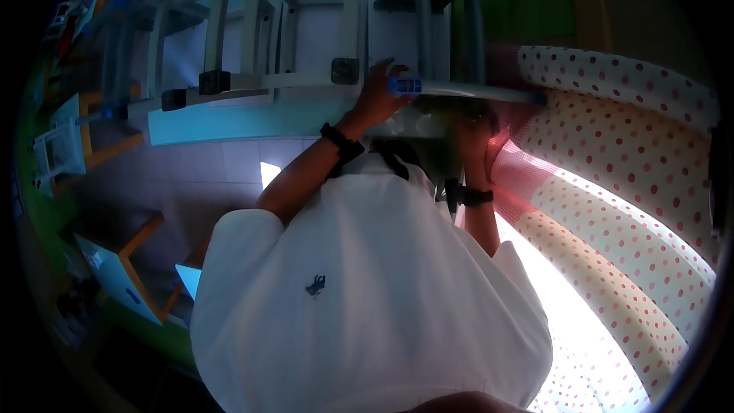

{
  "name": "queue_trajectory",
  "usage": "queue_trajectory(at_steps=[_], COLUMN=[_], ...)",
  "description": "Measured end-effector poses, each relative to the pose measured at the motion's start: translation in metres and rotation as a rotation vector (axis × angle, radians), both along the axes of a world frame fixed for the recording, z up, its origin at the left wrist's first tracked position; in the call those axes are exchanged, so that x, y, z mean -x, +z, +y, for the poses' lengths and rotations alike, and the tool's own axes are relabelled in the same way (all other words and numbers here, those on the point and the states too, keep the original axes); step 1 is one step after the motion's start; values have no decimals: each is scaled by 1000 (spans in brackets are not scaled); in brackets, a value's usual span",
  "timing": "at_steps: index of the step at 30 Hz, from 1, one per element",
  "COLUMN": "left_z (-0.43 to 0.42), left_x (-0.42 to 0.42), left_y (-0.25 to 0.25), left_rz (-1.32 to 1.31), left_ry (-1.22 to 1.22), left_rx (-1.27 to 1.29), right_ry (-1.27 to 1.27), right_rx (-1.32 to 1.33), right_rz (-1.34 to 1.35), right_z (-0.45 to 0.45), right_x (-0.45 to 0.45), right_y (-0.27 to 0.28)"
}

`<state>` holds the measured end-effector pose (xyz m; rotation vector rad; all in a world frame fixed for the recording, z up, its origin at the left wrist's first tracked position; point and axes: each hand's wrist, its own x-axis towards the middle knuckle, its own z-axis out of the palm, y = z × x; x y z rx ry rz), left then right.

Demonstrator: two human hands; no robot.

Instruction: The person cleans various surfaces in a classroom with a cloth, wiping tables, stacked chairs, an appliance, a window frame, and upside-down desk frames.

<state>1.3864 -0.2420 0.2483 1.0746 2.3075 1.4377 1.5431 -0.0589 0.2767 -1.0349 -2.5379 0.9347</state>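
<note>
My left hand (376, 97) reaches forward with its fingers bent around the blue-fitted end of a pale metal tube (474, 92). The tube runs to the right from the blue fitting (405, 86) and looks like part of a furniture frame. Below the tube, close to the curtain, is my right hand (474, 136); shadow hides its fingers, so I cannot make out whether it holds anything. Just ahead of my left hand stand pale furniture legs (352, 15) with black end caps (345, 71). Both wrists wear dark bands.
A light-blue panel (229, 124) lies along the frames. Polka-dot curtains (612, 118) hang close on the right, with bright light beneath. Wooden-edged desks (122, 275) stand at the left on a tiled floor (206, 160). Green flooring or wall (527, 0) shows at the top.
</note>
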Motion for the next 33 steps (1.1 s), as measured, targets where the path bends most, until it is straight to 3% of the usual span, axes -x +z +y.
queue_trajectory(at_steps=[1,2,3,4,6,8,12,14,16,18,22,24,25,26,28,30,33], left_z=[0,1,1,1,4,5,2,3,3,1,-1,0,0,2,6,8,4], left_x=[-3,-7,-10,-10,-4,8,3,-3,0,-2,1,-1,-3,-4,-4,-10,-11], left_y=[-7,-13,-27,-40,-51,-45,-70,-94,-61,-48,-76,-84,-87,-90,-98,-108,-77], left_rz=[73,146,145,105,60,-478,-410,-166,-193,-162,-211,-85,-85,-161,-236,-37,-127], left_ry=[70,140,146,98,57,-190,-151,-79,-76,-98,-92,-82,-66,-61,-28,2,-87], left_rx=[149,297,293,294,295,195,227,66,-11,122,149,86,88,95,96,28,234], right_ry=[5,48,92,98,201,235,210,209,190,234,291,326,278,231,275,338,432], right_rx=[-3,10,23,20,-377,-323,-239,-354,-193,-307,-185,-172,-228,-287,-297,-296,-236], right_rz=[0,171,342,343,141,176,137,135,364,242,267,312,202,94,133,164,83], right_z=[3,7,10,13,16,23,31,31,23,31,16,15,18,23,19,14,11], right_x=[5,11,17,22,26,25,21,23,22,13,26,26,23,21,25,28,24], right_y=[3,5,8,16,26,25,14,10,17,5,32,27,19,11,22,34,32])
